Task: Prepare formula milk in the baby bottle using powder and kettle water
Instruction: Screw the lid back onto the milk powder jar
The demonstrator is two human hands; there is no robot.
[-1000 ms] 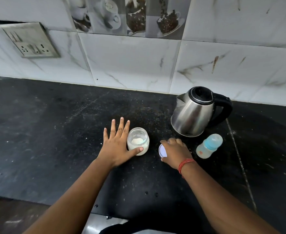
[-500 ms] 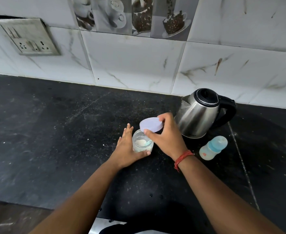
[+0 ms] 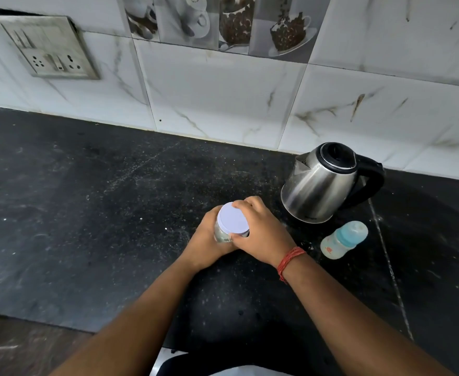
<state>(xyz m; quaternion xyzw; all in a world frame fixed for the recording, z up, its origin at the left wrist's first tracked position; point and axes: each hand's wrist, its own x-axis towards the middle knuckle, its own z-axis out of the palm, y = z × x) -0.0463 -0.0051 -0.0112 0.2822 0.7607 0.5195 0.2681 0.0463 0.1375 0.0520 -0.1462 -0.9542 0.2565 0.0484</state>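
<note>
Lid is now sitting atop powder jar, R hand clasping it from right, L hand gripping jar's left side.

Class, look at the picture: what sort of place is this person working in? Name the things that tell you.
Most likely a home kitchen. A steel electric kettle and a baby bottle stand on a dark stone counter, and the tiled wall behind has a socket plate and tiles picturing coffee cups.
</note>
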